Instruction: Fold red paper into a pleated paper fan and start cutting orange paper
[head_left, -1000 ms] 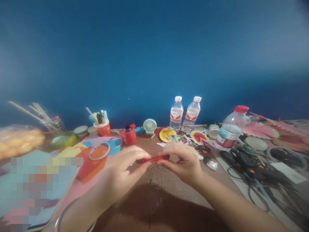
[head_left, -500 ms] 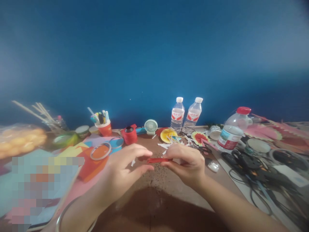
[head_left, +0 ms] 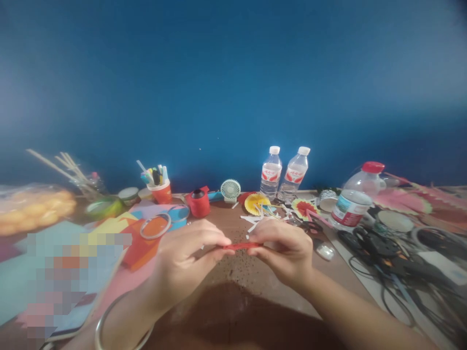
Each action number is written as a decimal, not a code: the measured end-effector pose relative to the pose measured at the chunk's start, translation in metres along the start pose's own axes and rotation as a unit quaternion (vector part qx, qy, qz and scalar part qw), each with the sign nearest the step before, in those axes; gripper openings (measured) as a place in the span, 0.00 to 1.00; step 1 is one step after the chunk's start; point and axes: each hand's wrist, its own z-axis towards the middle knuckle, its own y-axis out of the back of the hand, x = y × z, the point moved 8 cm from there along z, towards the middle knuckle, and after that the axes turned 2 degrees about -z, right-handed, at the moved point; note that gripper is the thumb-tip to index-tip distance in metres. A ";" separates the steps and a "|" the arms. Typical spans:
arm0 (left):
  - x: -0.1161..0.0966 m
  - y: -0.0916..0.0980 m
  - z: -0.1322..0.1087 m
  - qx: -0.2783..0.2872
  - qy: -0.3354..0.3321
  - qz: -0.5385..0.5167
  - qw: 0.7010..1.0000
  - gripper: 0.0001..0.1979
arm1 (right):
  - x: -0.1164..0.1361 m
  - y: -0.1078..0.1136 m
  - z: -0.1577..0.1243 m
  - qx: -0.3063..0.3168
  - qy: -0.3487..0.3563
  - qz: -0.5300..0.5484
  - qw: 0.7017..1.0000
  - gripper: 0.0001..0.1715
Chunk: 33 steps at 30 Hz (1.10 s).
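A narrow red strip of folded paper (head_left: 241, 246) is held level above the table, stretched between my two hands. My left hand (head_left: 191, 250) pinches its left end between thumb and fingers. On the other end, the thumb and fingers of my right hand (head_left: 286, 248) are closed as well. The fingertips cover both ends of the strip. Below it, small dark specks and white paper scraps (head_left: 251, 221) lie on the brown table (head_left: 233, 296). Beyond my hands are a yellow paper fan (head_left: 255, 204) and a red one with a pale edge (head_left: 305, 209).
At the left lie coloured paper sheets (head_left: 136, 253), with a tape roll (head_left: 155, 226) on top. A pen cup (head_left: 161, 192), small fan (head_left: 230, 190) and two water bottles (head_left: 270, 180) line the back. A large red-capped bottle (head_left: 352, 204) and tangled black cables (head_left: 383, 253) crowd the right.
My left thumb and fingers have closed on the left end of the red paper strip; they were apart around it before. My right hand keeps its hold, and the view has shifted slightly.
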 end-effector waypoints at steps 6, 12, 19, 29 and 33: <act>0.000 0.000 -0.001 -0.005 -0.011 -0.048 0.999 0.09 | 0.002 0.000 0.002 0.002 0.014 -0.002 1.000 0.06; -0.001 -0.011 -0.002 0.074 0.000 0.096 0.993 0.13 | 0.003 -0.004 0.002 0.027 0.024 -0.035 0.999 0.05; 0.000 -0.015 -0.009 0.063 -0.006 0.041 0.997 0.10 | 0.007 -0.010 -0.002 0.026 0.036 -0.030 0.999 0.03; -0.008 -0.007 -0.002 0.058 -0.042 0.059 0.996 0.09 | 0.000 -0.006 -0.002 0.018 0.010 -0.027 0.999 0.04; -0.011 -0.006 -0.009 0.031 -0.064 0.106 0.992 0.07 | 0.003 -0.007 -0.003 0.011 0.015 -0.020 1.000 0.04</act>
